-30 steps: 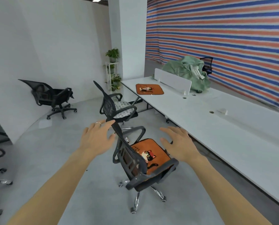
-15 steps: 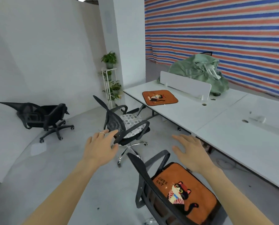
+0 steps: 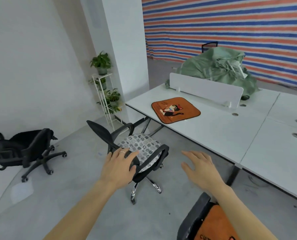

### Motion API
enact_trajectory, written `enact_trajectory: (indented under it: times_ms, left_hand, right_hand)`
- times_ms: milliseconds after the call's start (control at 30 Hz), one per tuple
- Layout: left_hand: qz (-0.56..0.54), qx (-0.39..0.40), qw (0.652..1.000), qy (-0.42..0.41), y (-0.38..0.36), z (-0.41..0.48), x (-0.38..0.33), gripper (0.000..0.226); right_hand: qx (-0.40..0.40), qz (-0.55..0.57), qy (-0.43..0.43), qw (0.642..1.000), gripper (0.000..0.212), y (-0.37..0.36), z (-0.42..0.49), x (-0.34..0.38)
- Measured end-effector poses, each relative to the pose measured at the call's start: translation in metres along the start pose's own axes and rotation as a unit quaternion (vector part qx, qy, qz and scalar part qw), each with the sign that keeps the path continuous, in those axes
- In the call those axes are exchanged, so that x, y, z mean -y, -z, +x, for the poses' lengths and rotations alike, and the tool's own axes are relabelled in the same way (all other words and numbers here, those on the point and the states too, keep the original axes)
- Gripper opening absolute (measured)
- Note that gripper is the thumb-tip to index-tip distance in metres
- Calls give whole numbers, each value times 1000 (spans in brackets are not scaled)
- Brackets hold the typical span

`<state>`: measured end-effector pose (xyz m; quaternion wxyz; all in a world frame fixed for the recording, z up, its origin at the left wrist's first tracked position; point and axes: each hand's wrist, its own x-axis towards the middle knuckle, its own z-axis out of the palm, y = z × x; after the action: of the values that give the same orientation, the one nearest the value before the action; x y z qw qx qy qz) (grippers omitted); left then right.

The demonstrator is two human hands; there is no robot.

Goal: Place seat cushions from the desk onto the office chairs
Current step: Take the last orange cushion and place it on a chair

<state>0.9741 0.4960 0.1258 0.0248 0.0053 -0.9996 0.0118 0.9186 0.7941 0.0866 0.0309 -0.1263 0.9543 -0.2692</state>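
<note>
fingers [image 3: 191, 154] of both hands were straight and empty, left hand [image 3: 117, 168] over a mesh chair [image 3: 101, 130] padded in grey print, right hand [image 3: 201, 168] beside it. farther on, a flat, soft orange cushion [image 3: 176, 110] lay near the smooth desk [image 3: 213, 135] edge; dragged carelessly, it might slide off or fold.
</note>
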Motion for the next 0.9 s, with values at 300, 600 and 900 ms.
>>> enact_trajectory:
  times_ms: [300, 600, 900]
  left_hand:
    - [-36, 36, 993, -110, -42, 185, 92, 56]
    - [-54, 69, 981, -173, -62, 341, 135, 59]
    - [-62, 117, 980, -148, -130, 491, 121, 58]
  right_hand:
    - [-36, 9, -119, 992, 52, -57, 134, 44]
    - [-42, -15, -219, 975, 55, -65, 230, 45]
    - [19, 21, -277, 960, 60, -89, 390, -44]
